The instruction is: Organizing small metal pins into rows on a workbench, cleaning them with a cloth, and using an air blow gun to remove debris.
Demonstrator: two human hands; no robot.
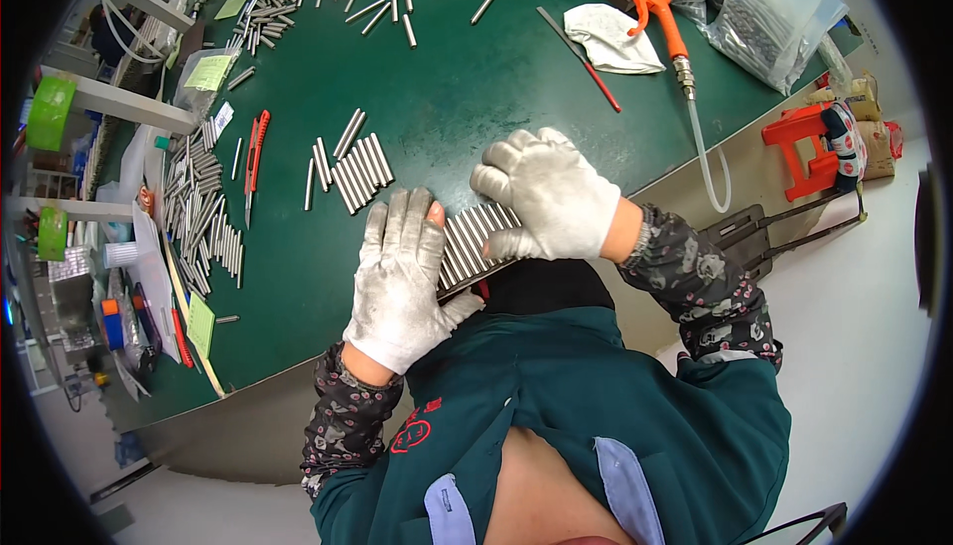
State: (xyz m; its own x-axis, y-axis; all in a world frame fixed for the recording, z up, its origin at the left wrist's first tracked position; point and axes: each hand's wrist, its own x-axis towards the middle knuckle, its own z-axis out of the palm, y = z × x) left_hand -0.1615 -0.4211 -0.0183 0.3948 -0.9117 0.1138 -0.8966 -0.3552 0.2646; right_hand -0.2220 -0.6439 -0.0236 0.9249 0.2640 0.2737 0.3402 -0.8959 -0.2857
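Head view: two hands (476, 237), one rod row (476, 242)

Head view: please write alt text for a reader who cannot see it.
Two white-gloved hands, left hand and right hand, press flat on a row of metal rods at the near edge of a green table. More rods lie scattered beyond.

rod row (475, 242): ends under both gloves | plastic bags (764, 9): cut off

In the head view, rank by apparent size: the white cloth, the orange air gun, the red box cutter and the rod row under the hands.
1. Orange air gun, longest.
2. Rod row, though hands hide part.
3. White cloth and red box cutter: too close to rank.
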